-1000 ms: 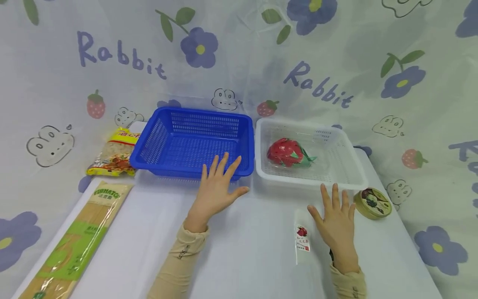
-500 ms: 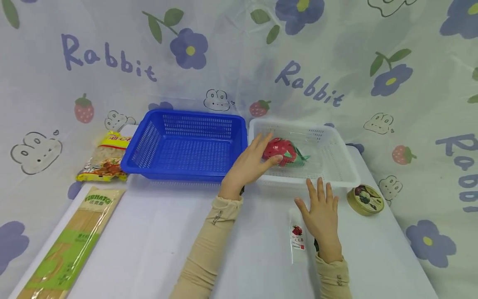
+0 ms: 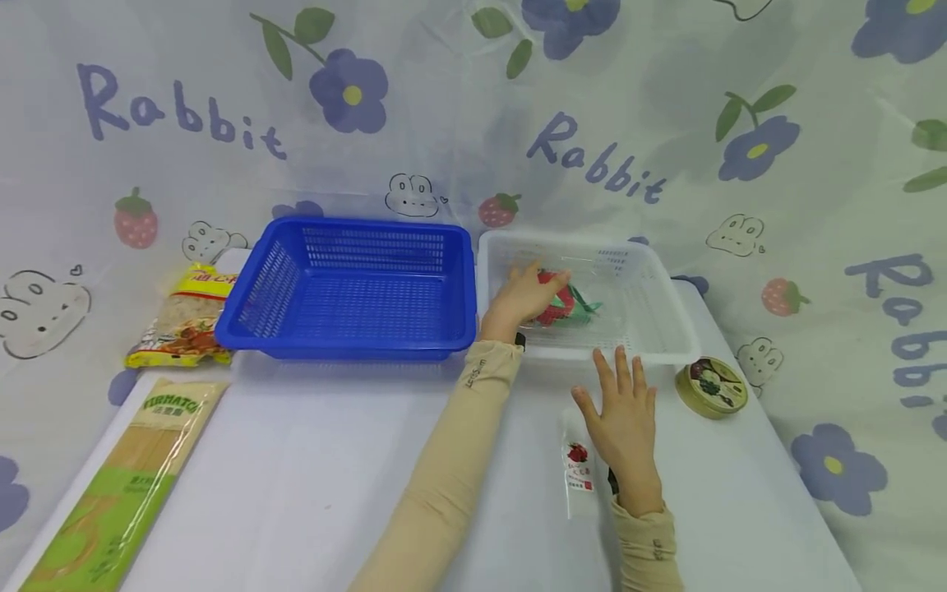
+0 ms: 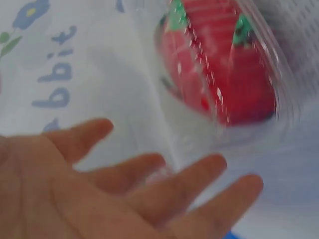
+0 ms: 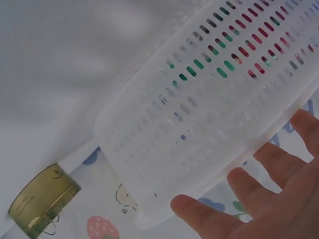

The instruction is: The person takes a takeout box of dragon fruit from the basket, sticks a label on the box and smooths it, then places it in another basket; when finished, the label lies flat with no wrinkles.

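My left hand (image 3: 522,298) reaches over the near left rim of the white basket (image 3: 592,357), its fingers stretched above a red dragon fruit (image 3: 559,311) with green tips. The left wrist view shows the dragon fruit (image 4: 239,74) inside a clear plastic box, with spread left fingers (image 4: 189,181) apart from it. My right hand (image 3: 623,423) is held out before the basket's near side, fingers spread, holding nothing. Beside it on the table lies a clear strip with a dragon fruit label (image 3: 579,467). In the head view the left hand hides part of the fruit.
A blue basket (image 3: 348,349) stands left of the white one. At the table's left side lie a yellow-topped food bag (image 3: 185,321) and a long noodle packet (image 3: 122,485). A round gold tin (image 3: 710,386) is near the right edge. A patterned curtain (image 3: 444,107) hangs behind.
My left hand has moved right and forward, from before the blue basket to above the dragon fruit in the white basket. The right hand stays spread in nearly the same place. The head view has shifted slightly.
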`<state>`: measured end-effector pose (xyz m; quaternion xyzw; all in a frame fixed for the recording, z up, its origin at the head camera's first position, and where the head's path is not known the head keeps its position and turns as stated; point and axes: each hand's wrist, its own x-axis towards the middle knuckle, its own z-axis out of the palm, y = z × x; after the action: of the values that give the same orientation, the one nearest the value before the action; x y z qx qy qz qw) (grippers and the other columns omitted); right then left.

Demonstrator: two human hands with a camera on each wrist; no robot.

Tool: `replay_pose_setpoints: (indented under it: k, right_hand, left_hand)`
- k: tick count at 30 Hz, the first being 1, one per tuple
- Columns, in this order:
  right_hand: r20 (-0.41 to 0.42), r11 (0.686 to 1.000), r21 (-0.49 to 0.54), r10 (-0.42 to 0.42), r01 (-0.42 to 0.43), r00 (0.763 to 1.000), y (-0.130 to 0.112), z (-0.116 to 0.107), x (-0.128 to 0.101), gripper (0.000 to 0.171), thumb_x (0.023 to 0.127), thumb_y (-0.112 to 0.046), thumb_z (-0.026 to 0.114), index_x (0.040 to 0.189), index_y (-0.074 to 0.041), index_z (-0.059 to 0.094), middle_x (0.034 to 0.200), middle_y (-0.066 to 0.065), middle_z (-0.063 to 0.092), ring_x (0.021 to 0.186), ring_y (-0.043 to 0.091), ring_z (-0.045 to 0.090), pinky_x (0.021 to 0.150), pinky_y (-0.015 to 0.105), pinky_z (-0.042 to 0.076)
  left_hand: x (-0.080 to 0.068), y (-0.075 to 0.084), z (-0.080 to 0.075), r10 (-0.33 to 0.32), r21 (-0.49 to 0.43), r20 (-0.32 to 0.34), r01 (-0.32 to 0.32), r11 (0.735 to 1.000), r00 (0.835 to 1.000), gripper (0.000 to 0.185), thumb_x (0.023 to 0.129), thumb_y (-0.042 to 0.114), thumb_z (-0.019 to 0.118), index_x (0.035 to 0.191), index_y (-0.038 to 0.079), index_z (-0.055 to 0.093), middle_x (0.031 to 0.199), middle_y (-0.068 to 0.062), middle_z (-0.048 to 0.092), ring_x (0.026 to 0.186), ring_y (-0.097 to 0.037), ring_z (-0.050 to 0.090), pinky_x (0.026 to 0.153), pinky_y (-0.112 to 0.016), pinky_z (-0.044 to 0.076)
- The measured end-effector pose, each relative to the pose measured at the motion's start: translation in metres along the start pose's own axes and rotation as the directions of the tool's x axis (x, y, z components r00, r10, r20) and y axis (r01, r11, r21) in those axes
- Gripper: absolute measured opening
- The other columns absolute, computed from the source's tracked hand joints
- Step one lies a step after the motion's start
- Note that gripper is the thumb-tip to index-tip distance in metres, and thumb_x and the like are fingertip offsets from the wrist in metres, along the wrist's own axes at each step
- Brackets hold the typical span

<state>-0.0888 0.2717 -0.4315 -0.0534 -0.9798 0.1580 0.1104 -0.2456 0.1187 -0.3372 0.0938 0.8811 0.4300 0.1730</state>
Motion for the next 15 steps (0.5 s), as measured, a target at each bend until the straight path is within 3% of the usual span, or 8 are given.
replay_pose_setpoints:
  k: [3, 7, 15]
  right_hand:
    - [-0.001, 1.000, 0.011, -0.002, 0.002, 1.000, 0.000, 0.003, 0.000, 0.068, 0.097, -0.053, 0.047, 0.152, -0.017, 0.030, 0.161, 0.020, 0.016, 0.148, 0.045, 0.009, 0.108, 0.076, 0.014]
    - [-0.013, 1.000, 0.018, -0.015, 0.015, 1.000, 0.001, 0.005, 0.000, 0.068, 0.097, -0.052, 0.048, 0.152, -0.018, 0.031, 0.161, 0.020, 0.018, 0.148, 0.045, 0.010, 0.107, 0.077, 0.016]
    - [-0.040, 0.999, 0.031, -0.017, 0.018, 0.999, 0.005, 0.005, 0.002, 0.067, 0.096, -0.048, 0.053, 0.152, -0.018, 0.031, 0.161, 0.019, 0.018, 0.149, 0.044, 0.010, 0.108, 0.076, 0.016]
  left_hand:
    - [0.009, 0.004, 0.006, -0.096, 0.044, -0.035, 0.098, 0.994, 0.995, 0.072, 0.096, 0.059, 0.044, 0.154, 0.021, 0.026, 0.163, -0.013, 0.014, 0.142, -0.046, 0.029, 0.113, -0.059, 0.031]
    - [0.018, 0.007, 0.013, -0.200, 0.148, -0.056, 0.207, 0.967, 0.978, 0.071, 0.095, 0.057, 0.047, 0.154, 0.022, 0.027, 0.163, -0.009, 0.014, 0.137, -0.047, 0.036, 0.108, -0.062, 0.036]
    - [0.027, 0.009, 0.018, -0.215, 0.227, -0.064, 0.224, 0.948, 0.974, 0.071, 0.094, 0.056, 0.051, 0.153, 0.022, 0.031, 0.163, -0.007, 0.016, 0.138, -0.046, 0.036, 0.106, -0.064, 0.037]
